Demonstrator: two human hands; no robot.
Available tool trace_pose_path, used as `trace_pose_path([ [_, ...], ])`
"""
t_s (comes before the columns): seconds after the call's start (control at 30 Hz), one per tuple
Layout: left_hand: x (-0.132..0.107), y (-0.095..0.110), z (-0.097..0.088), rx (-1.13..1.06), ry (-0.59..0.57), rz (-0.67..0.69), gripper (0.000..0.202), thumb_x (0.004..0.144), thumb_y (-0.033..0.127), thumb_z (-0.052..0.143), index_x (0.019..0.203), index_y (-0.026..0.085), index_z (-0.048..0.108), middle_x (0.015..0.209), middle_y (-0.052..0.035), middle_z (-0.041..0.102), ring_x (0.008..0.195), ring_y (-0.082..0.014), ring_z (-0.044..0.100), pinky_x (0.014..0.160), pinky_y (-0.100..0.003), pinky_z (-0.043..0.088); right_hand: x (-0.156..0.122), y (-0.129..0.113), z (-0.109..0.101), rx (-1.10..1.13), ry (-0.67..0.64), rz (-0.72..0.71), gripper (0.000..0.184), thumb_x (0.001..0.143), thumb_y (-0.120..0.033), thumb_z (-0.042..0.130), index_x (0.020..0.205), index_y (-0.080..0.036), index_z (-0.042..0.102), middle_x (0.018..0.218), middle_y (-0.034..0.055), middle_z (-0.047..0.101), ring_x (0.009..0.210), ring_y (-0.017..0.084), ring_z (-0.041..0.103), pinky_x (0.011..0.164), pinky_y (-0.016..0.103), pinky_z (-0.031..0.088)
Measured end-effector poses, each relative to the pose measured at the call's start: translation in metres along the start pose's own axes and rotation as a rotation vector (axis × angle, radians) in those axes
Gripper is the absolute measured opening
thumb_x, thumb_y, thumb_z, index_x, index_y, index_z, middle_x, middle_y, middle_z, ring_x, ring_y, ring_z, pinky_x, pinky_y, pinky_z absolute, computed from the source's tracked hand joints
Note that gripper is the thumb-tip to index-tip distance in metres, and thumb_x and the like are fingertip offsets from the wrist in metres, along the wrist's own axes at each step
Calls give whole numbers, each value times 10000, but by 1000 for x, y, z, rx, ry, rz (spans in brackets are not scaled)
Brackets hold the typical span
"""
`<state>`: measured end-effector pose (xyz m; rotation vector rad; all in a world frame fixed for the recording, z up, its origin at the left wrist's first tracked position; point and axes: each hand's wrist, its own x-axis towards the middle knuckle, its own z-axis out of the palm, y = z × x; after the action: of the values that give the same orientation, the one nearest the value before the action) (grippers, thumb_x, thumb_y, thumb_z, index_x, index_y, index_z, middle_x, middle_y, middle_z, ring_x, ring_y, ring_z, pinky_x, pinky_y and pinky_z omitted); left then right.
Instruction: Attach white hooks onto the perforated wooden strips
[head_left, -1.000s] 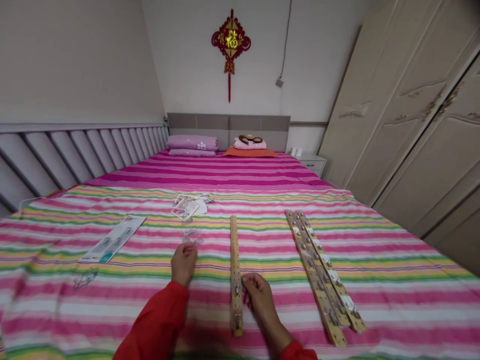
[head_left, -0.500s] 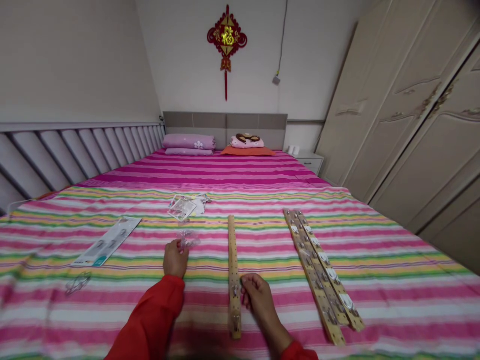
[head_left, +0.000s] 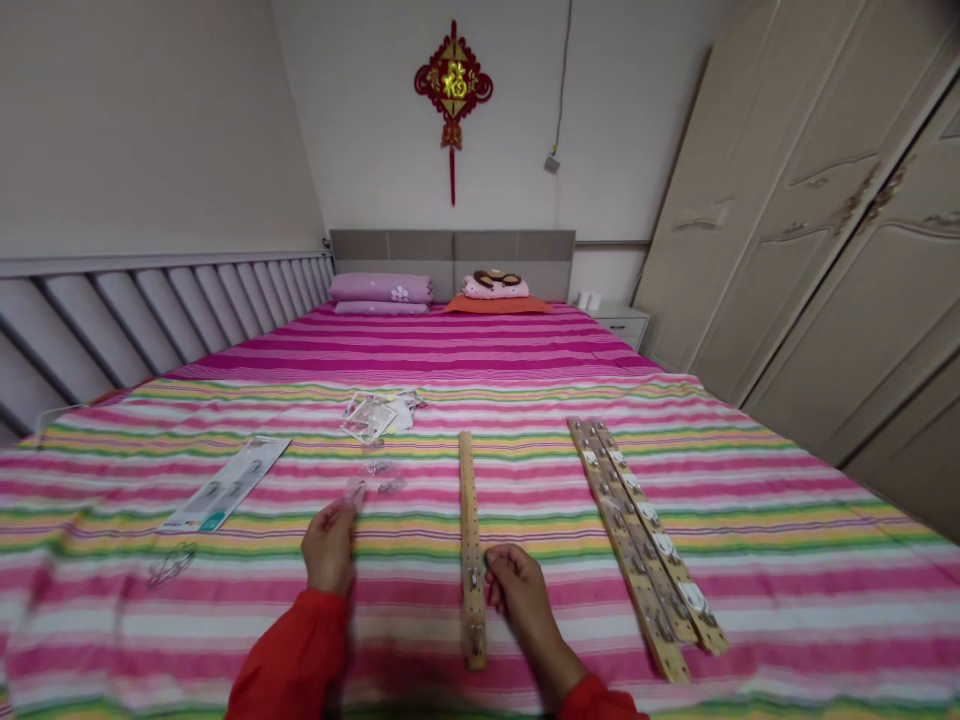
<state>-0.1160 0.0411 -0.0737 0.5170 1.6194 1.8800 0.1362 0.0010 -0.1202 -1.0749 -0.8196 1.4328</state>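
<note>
My left hand (head_left: 328,548) is closed in a pinch on a small clear plastic bag (head_left: 355,490), which seems to have a bit of metal inside. More clear bags (head_left: 384,476) with small metal pieces lie just beyond it. Right of centre, a narrow wooden strip (head_left: 469,510) with rows of holes lies lengthwise, two metal hooks (head_left: 474,578) on its near end. Beside that end, my right hand (head_left: 517,592) has its fingers curled, thumb against forefinger; whatever they hold is hidden.
Wooden strips with metal and white hooks (head_left: 637,540) lie at the right. Opened packaging (head_left: 379,415) is heaped beyond my left hand. A long flat packet (head_left: 229,487) and a loose wire piece (head_left: 172,565) lie at the left on the striped bedspread (head_left: 405,620).
My left hand has drawn back toward me and slightly left, lifting a small clear bag away from the others. My right hand has barely moved.
</note>
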Motion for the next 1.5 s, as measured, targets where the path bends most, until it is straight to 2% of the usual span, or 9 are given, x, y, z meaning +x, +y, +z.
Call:
trace_pose_path([
  [0.17,-51,11,9,-226,-312,-262,277,523,231,748,760,174,617,617,47,575,516,-48,486,449,-148,356,0,-3,-3,66,2,20,400,571,-489,765,714,-145,619,478,-38,583,296,60,435,289,162,268],
  [0.4,-100,34,24,63,-558,-138,352,514,344,803,795,174,675,752,-8,671,667,-117,572,530,-190,405,-4,-19,-7,160,-18,0,354,621,-462,751,718,-143,629,524,-38,583,310,35,402,306,158,219],
  [0.47,-107,40,26,13,-596,-128,347,513,342,809,788,183,667,757,-4,667,687,-124,577,563,-202,427,-9,-30,-4,173,-24,-32,345,636,-459,745,732,-145,640,535,-44,576,308,25,374,311,160,204],
  [0.63,-122,39,29,-313,-613,-299,367,533,309,812,840,213,635,793,10,642,692,-103,583,574,-196,463,-29,-65,14,133,-121,-97,333,655,-453,741,763,-147,667,559,-36,580,338,30,387,344,172,249],
  [0.77,-137,35,31,-332,-655,-356,349,548,273,822,835,192,641,788,4,638,684,-98,588,590,-195,476,-43,-83,25,73,-183,-130,317,654,-434,753,797,-162,675,571,-34,586,357,43,408,364,182,286],
  [0.93,-153,33,35,-276,-726,-353,339,558,295,816,835,179,657,794,-14,668,693,-115,604,616,-212,479,-46,-87,27,43,-128,-163,320,620,-432,771,786,-173,681,546,-46,571,376,55,410,383,191,310],
  [1.17,-154,26,36,-99,-759,-229,275,632,344,757,833,180,666,808,-19,679,721,-126,602,643,-219,466,-36,-89,23,-3,-55,-203,269,618,-413,759,676,-164,673,507,-44,559,415,71,416,405,196,325],
  [1.37,-129,35,49,105,-754,27,290,631,416,717,759,157,687,730,-23,684,709,-152,596,657,-244,468,-12,-82,24,-25,-99,-191,266,607,-400,753,615,-162,633,472,-42,558,425,91,477,412,201,366],
  [1.5,-110,26,64,121,-786,57,308,594,424,724,728,152,673,687,-21,682,679,-155,607,642,-255,477,7,-73,24,1,-99,-133,292,563,-403,768,637,-155,632,458,-37,579,409,100,510,410,211,400],
])
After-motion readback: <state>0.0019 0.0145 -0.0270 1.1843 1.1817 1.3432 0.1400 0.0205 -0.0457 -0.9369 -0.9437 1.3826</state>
